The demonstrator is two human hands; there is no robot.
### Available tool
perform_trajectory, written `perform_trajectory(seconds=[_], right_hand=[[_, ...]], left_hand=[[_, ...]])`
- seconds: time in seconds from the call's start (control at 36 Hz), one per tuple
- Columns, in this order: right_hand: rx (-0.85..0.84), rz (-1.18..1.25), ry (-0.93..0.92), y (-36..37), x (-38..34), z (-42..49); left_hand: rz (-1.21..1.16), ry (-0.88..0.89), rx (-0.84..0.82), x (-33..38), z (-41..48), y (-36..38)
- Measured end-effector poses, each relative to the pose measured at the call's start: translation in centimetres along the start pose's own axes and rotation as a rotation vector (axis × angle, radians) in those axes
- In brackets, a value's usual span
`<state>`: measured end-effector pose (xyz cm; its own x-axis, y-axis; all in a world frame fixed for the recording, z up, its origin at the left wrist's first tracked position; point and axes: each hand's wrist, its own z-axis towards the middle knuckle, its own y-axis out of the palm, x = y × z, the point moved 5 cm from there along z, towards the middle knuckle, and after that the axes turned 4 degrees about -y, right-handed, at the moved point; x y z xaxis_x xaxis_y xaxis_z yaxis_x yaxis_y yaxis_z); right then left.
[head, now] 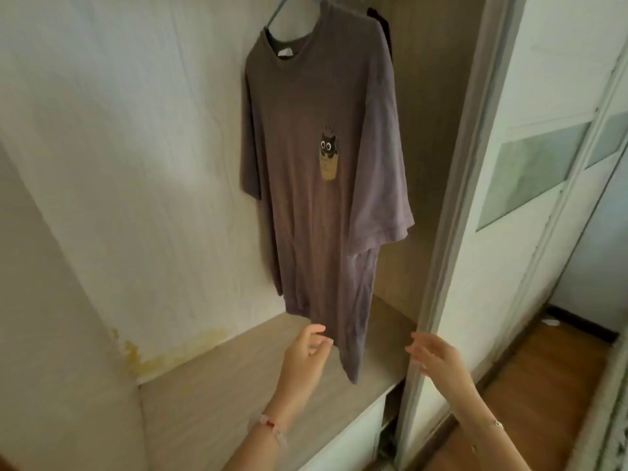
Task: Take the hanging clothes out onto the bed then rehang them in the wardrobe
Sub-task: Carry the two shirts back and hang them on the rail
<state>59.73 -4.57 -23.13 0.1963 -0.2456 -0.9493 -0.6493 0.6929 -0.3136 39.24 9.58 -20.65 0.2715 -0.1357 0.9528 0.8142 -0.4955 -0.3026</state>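
The long grey-purple cotton T-shirt with a small cat print (323,164) hangs in the wardrobe on a pale blue hanger (282,15), its long axis vertical, the hem just over the wooden shelf (221,385). The left hand (307,355) is nearer, just beside the hem, fingers loosely curled and holding nothing. The right hand (431,355), fingers relaxed, is near the grey sliding-door frame (452,198). A dark garment (382,23) hangs behind

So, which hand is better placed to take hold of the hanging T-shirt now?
Probably the left hand: its fingertips are right at the hem of the T-shirt. The right hand is off to the side, by the edge of the sliding door, holding nothing.
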Motion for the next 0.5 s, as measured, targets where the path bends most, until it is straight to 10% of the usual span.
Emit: perform_trajectory(seconds=[0.5], right_hand=[[0.145, 0.146, 0.654, 4.4, 17.4, -33.8]], left_hand=[[0.111, -0.472, -0.492, -17.4, -21.8, -1.9]])
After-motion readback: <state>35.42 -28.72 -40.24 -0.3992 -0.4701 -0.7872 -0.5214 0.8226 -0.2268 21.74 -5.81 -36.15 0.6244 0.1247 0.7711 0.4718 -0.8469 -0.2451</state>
